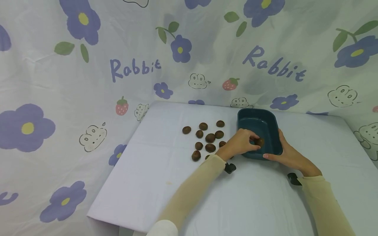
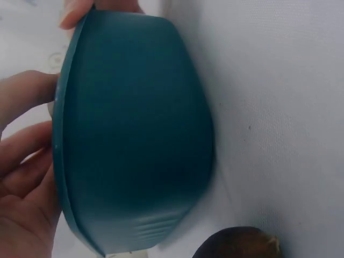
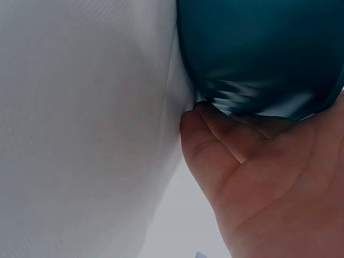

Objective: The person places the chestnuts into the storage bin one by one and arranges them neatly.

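A dark teal plastic basin (image 1: 257,114) stands upright at the back right of the table. My left hand (image 1: 242,141) reaches over its left rim and pinches a brown chestnut (image 1: 259,142) inside the basin's outline. In the left wrist view the fingers of that hand (image 2: 27,156) go over the rim, which hides the chestnut. With the thumb at the front and the fingers along the right side, my right hand (image 1: 287,154) grips the basin's front right corner. The right wrist view shows the right hand (image 3: 269,166) against the outer wall.
Several loose chestnuts (image 1: 210,138) lie scattered left of the basin, some partly hidden by the left forearm. One chestnut (image 2: 239,244) lies close beside the basin's outer wall. A white cloth covers the table (image 1: 153,157), and a patterned curtain (image 1: 141,42) hangs behind.
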`<action>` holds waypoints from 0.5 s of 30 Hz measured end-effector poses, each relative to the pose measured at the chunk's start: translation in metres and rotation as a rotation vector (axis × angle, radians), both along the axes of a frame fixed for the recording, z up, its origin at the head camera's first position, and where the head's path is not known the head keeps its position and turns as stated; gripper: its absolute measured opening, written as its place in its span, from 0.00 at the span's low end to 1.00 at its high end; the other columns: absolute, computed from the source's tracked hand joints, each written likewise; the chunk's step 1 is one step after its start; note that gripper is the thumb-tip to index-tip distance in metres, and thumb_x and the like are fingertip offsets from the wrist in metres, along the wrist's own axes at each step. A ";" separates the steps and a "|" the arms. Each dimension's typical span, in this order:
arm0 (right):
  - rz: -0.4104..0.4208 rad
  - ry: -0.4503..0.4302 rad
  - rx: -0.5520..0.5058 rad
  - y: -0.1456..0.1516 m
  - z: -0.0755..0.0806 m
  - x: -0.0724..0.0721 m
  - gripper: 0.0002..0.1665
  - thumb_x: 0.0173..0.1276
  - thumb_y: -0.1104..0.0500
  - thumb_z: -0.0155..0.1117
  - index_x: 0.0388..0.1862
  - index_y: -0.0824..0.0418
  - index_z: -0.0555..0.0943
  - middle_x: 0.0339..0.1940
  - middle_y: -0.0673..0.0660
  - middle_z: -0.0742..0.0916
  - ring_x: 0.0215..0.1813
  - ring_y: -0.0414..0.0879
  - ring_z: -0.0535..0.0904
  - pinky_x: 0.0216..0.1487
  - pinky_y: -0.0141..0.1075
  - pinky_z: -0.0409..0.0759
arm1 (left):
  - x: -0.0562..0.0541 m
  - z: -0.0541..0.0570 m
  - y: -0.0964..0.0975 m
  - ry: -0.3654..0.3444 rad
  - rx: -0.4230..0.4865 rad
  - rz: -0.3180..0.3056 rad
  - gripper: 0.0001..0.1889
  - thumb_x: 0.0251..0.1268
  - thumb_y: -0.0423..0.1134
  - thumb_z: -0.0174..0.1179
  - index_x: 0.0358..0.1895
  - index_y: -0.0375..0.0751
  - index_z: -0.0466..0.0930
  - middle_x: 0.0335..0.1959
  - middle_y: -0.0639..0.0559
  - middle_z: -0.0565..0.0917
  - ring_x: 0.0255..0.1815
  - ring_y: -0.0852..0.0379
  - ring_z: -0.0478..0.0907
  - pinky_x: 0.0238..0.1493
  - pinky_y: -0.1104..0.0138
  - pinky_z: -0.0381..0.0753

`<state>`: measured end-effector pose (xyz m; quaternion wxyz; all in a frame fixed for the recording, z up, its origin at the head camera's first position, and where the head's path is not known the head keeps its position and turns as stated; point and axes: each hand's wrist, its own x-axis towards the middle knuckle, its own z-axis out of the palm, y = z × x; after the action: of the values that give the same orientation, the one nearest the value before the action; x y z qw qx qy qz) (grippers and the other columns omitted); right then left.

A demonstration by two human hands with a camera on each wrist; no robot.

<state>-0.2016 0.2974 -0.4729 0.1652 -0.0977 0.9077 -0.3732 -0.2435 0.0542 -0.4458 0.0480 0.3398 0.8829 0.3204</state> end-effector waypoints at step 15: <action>0.000 0.025 -0.020 0.001 0.001 0.000 0.78 0.67 0.39 0.71 0.80 0.45 0.13 0.85 0.63 0.29 0.83 0.79 0.38 0.69 0.82 0.52 | -0.006 -0.004 0.022 -0.022 -0.194 -0.015 0.18 0.66 0.46 0.72 0.56 0.45 0.88 0.54 0.57 0.90 0.48 0.67 0.83 0.46 0.81 0.78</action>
<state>-0.2011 0.2984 -0.4717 0.1529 -0.1039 0.9059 -0.3809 -0.2491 0.0764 -0.4495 0.0927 0.3368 0.9066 0.2366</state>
